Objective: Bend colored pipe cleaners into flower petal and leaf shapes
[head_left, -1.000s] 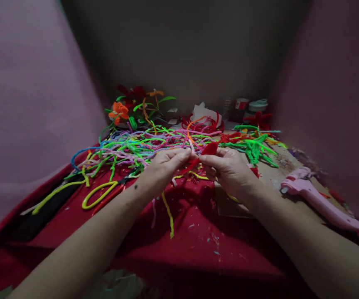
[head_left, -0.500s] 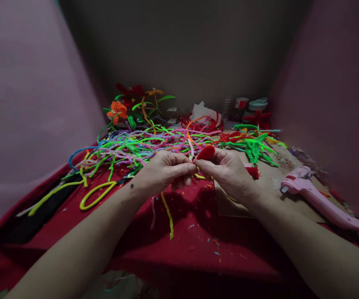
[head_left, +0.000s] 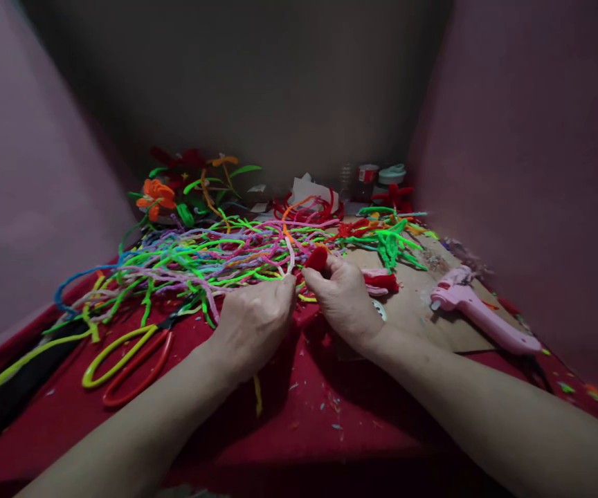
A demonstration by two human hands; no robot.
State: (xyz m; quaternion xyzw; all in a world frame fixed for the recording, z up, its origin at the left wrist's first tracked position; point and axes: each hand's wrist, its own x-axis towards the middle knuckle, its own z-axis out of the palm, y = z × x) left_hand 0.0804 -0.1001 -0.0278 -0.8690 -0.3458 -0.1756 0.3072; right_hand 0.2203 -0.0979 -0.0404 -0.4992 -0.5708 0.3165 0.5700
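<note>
My right hand is closed, pinching a red fuzzy petal-shaped piece that looks made of pipe cleaner and sticks up above the thumb. Beside it, my left hand is closed too, knuckles up and its fingertips hidden; what it grips, if anything, cannot be made out. A white pipe cleaner runs up just behind the left fingers, and I cannot tell whether they touch it. Beyond both hands spreads a tangled pile of coloured pipe cleaners. Scissors with yellow and red handles lie left of my left hand.
A pink glue gun rests on a brown board at right. Green pipe-cleaner pieces lie on its far part. An orange flower stands at back left. Scraps dot the red cloth.
The view has shifted, so most things appear further left. My left hand has turned knuckles up, and a small gap now shows between the hands. The red piece stays in my right hand.
</note>
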